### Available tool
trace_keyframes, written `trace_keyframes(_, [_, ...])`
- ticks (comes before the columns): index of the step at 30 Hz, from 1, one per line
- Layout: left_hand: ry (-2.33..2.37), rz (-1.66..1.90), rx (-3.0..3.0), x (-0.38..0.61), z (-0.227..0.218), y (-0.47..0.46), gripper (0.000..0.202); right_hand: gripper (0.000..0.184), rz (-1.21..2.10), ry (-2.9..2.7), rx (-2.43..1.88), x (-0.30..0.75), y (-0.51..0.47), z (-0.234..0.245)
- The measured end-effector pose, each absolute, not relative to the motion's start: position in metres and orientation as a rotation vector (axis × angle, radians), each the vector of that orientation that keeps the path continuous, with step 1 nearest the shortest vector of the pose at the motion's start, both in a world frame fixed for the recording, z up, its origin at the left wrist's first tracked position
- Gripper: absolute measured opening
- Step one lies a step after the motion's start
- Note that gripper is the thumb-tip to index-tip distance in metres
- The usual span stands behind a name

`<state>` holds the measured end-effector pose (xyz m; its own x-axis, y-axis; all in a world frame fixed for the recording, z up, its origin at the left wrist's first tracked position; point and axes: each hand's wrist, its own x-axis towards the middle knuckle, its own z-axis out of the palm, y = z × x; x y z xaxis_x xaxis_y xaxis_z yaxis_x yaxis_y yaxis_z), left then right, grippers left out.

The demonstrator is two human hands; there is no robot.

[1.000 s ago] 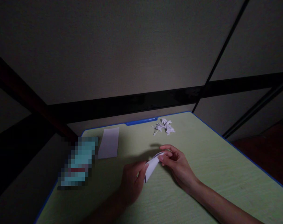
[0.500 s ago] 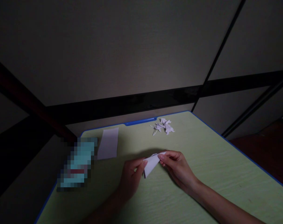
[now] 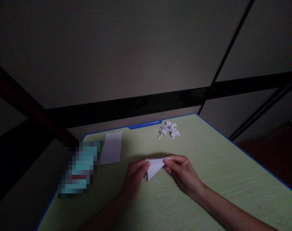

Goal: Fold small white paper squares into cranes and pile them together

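A folded piece of white paper (image 3: 154,167), roughly triangular, is held between my two hands just over the table. My left hand (image 3: 135,175) pinches its upper left corner, with the thumb on the near face. At the paper's right tip, my right hand (image 3: 181,168) grips it between thumb and fingers. The fingers behind the paper are partly hidden. Beyond my hands lie several small folded white paper figures (image 3: 171,129) in a loose cluster.
A flat white paper sheet (image 3: 111,148) lies at the table's far left. Beside it is a pixelated teal object (image 3: 82,170). The pale green table (image 3: 220,179) has a blue rim and a blue strip (image 3: 145,124) at its far edge, near a panelled wall.
My left hand has shifted its pinch slightly up and left to the paper's corner. The paper's top edge now looks flatter and straighter. My right hand has stayed in place.
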<state>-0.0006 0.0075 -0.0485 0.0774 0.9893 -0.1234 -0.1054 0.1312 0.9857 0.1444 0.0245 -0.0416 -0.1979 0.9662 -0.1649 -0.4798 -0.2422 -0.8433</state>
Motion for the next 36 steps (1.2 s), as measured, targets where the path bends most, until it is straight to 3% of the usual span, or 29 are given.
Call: trace_keyframes(36, [1.509,1.071,1.449,0.005,-0.042,0.001,0.03,0.016,1.669,-0.935,-1.032,0.136,0.016,-0.04])
